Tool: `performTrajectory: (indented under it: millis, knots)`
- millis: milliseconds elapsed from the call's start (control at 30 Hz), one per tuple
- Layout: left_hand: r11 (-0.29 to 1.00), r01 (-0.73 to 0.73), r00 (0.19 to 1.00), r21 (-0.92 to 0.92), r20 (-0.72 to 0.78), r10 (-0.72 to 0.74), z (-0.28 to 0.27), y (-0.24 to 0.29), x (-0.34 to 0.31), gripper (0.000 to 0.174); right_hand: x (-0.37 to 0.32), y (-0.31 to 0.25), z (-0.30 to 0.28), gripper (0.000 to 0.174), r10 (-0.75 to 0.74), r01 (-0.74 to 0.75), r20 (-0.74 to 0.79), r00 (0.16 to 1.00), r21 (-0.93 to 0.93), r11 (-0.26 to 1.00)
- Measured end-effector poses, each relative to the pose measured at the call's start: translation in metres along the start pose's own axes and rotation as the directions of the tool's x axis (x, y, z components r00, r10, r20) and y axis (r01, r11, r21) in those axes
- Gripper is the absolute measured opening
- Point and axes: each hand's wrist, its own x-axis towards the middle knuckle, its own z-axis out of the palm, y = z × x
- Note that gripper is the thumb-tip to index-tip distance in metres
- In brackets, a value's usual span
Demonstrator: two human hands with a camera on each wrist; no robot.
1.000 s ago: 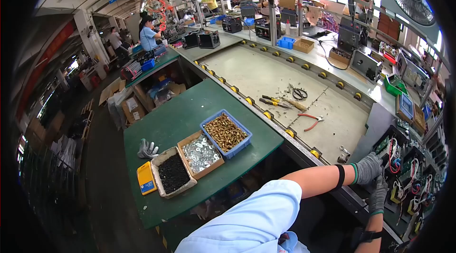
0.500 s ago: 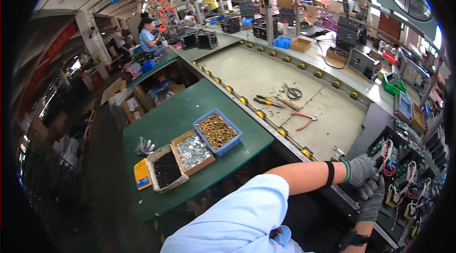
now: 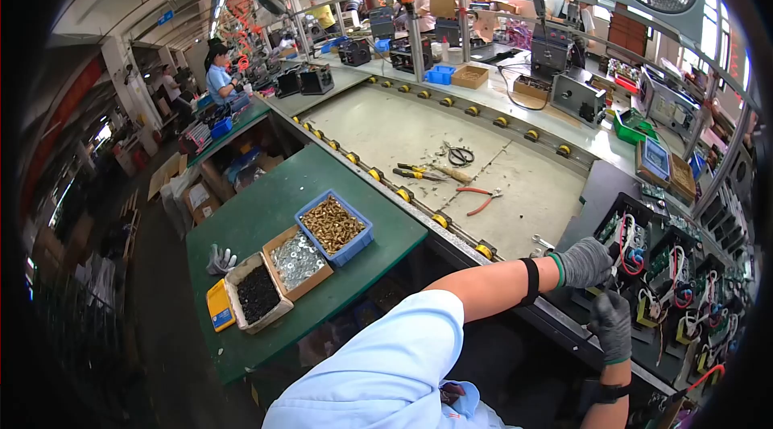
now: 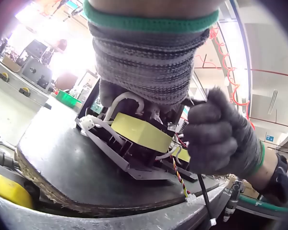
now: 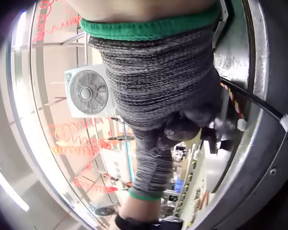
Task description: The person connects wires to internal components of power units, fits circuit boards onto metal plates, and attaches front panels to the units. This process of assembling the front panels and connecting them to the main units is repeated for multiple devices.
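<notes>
Both hands wear grey knit gloves with green cuffs. My left hand [image 3: 586, 262] is at the near edge of a circuit unit with a yellow-wrapped transformer [image 4: 141, 132] and white wires. Its fingers are hidden behind the glove in the left wrist view, so I cannot tell what they hold. Just nearer my body, my right hand [image 3: 612, 324] is curled round a black cable [image 4: 205, 194], whose white-tipped end hangs below the fist. In the right wrist view the same cable [image 5: 254, 99] runs out beside the glove. A multicoloured wire bundle [image 4: 178, 177] with a white connector dangles nearby.
More circuit units [image 3: 684, 268] crowd the right side. Pliers [image 3: 483, 200], cutters [image 3: 419, 173] and a wrench [image 3: 541, 241] lie on the pale bench beside a roller rail [image 3: 440, 220]. A green table holds bins of brass fittings [image 3: 332, 225], washers [image 3: 298, 261] and black screws [image 3: 258, 296].
The head view has swung right, so the scene sits further left. My hands were together; the right one has drawn away toward my body while the left stays at the unit.
</notes>
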Motion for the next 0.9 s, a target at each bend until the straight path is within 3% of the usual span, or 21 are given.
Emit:
performTrajectory:
  millis: [33, 67, 100, 133, 167, 200, 233, 267, 300, 367, 400, 467, 533, 567, 633, 700, 733, 767, 900]
  knots:
    - [0.993, -0.063, 0.998, 0.097, -0.016, 0.065, -0.007, 0.0, -0.004, 0.026, 0.002, 0.006, 0.0, 0.034, -0.063, 0.061, 0.003, 0.998, -0.261, 0.963]
    - [0.974, -0.134, 0.989, 0.181, -0.031, 0.142, -0.014, 0.003, -0.007, 0.023, 0.007, 0.02, -0.004, 0.033, -0.04, 0.022, -0.069, 0.997, -0.246, 0.969]
    - [0.953, -0.156, 0.969, 0.26, -0.145, 0.198, -0.014, 0.004, -0.009, 0.02, 0.006, 0.018, -0.001, 0.035, -0.143, 0.104, -0.065, 0.988, -0.409, 0.907]
    - [0.96, -0.172, 0.981, 0.222, -0.046, 0.187, -0.024, 0.006, -0.008, 0.018, 0.0, -0.003, 0.016, 0.038, -0.254, 0.203, -0.062, 0.965, -0.439, 0.876]
    - [0.987, -0.11, 0.981, 0.113, -0.147, 0.126, -0.014, 0.005, -0.006, 0.018, 0.003, 0.009, 0.01, 0.039, -0.318, 0.22, -0.077, 0.945, -0.567, 0.793]
    - [0.986, -0.143, 0.986, 0.089, -0.07, 0.15, -0.011, 0.001, -0.003, 0.02, 0.004, 0.024, -0.003, 0.031, -0.37, 0.28, 0.051, 0.927, -0.75, 0.599]
    - [0.988, -0.134, 0.99, 0.074, -0.022, 0.136, -0.007, -0.002, 0.0, 0.025, 0.002, 0.014, 0.005, 0.026, -0.431, 0.325, 0.033, 0.902, -0.708, 0.626]
    - [0.996, -0.073, 0.996, -0.047, -0.048, 0.07, -0.002, -0.004, 0.001, 0.028, 0.005, 0.016, 0.011, 0.023, -0.338, 0.178, -0.158, 0.928, -0.609, 0.773]
    - [0.988, 0.004, 0.998, -0.155, -0.059, -0.013, 0.002, -0.006, 0.001, 0.031, 0.004, 0.005, 0.013, 0.026, -0.274, 0.103, -0.127, 0.953, -0.714, 0.692]
    - [0.985, -0.003, 0.998, -0.17, -0.067, -0.008, 0.005, -0.005, 0.0, 0.033, 0.003, 0.0, 0.009, 0.029, -0.114, 0.021, -0.125, 0.986, -0.575, 0.818]
    - [0.987, -0.001, 0.996, -0.163, -0.084, -0.012, 0.004, -0.006, 0.001, 0.035, 0.002, -0.004, 0.011, 0.029, -0.111, 0.017, -0.127, 0.986, -0.578, 0.816]
    - [0.987, -0.001, 0.998, -0.163, -0.061, -0.01, 0.0, -0.003, 0.002, 0.034, 0.0, -0.019, 0.015, 0.03, 0.087, -0.097, -0.099, 0.991, -0.102, 0.99]
    - [0.987, 0.03, 0.999, -0.158, 0.028, -0.026, -0.007, -0.003, -0.001, 0.031, 0.004, -0.04, 0.016, 0.033, 0.276, -0.264, -0.062, 0.959, 0.153, 0.952]
    - [0.993, -0.093, 0.992, -0.071, 0.079, 0.099, -0.01, -0.006, -0.002, 0.03, 0.009, -0.04, 0.013, 0.034, 0.382, -0.358, -0.026, 0.924, 0.293, 0.887]
    - [0.987, -0.047, 0.999, -0.151, -0.011, 0.046, -0.001, -0.011, -0.005, 0.031, 0.018, -0.027, 0.005, 0.036, 0.469, -0.421, 0.016, 0.883, 0.468, 0.777]
    - [0.957, 0.001, 0.999, -0.29, -0.04, -0.013, -0.017, -0.008, -0.017, 0.039, 0.026, -0.015, -0.002, 0.04, 0.434, -0.412, 0.081, 0.897, 0.509, 0.756]
    - [0.958, -0.053, 0.998, -0.283, -0.047, 0.041, -0.022, -0.008, -0.023, 0.039, 0.03, -0.012, 0.002, 0.041, 0.43, -0.388, 0.036, 0.902, 0.505, 0.771]
    - [0.978, 0.0, 1.0, -0.208, 0.01, 0.003, -0.029, -0.001, -0.025, 0.037, 0.031, -0.008, 0.004, 0.042, 0.43, -0.363, -0.02, 0.902, 0.502, 0.785]
    - [0.992, 0.05, 0.997, -0.115, -0.059, -0.057, -0.006, 0.001, -0.021, 0.032, 0.035, 0.007, 0.027, 0.04, 0.295, -0.138, -0.199, 0.935, 0.56, 0.817]
